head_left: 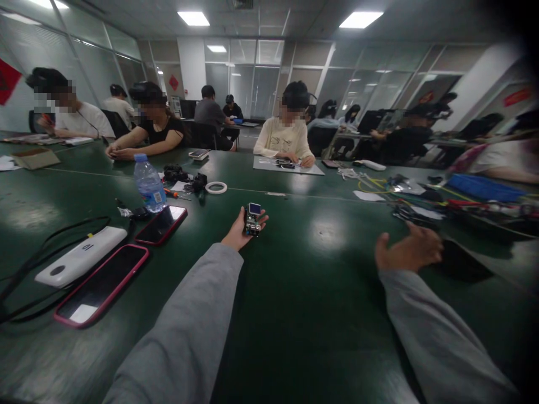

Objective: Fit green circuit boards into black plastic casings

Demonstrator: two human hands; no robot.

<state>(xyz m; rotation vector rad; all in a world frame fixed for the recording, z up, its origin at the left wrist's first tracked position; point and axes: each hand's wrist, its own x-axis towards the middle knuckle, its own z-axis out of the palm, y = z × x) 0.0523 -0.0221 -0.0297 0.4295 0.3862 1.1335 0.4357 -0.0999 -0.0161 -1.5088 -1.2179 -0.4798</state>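
My left hand (242,231) reaches out over the dark green table (295,292) and holds a small electronic module (252,219) with a tiny screen on top. My right hand (407,248) hovers above the table to the right, fingers spread and nothing in it. It is nearest a dark flat object (461,261) lying just beyond it. Both arms wear grey sleeves.
At the left lie two phones in pink cases (103,283) (161,224), a white power bank (82,256) with black cables, and a water bottle (149,184). A tape roll (216,187) and small tools sit farther back. Wires and parts clutter the right (421,199). Several people sit across the table.
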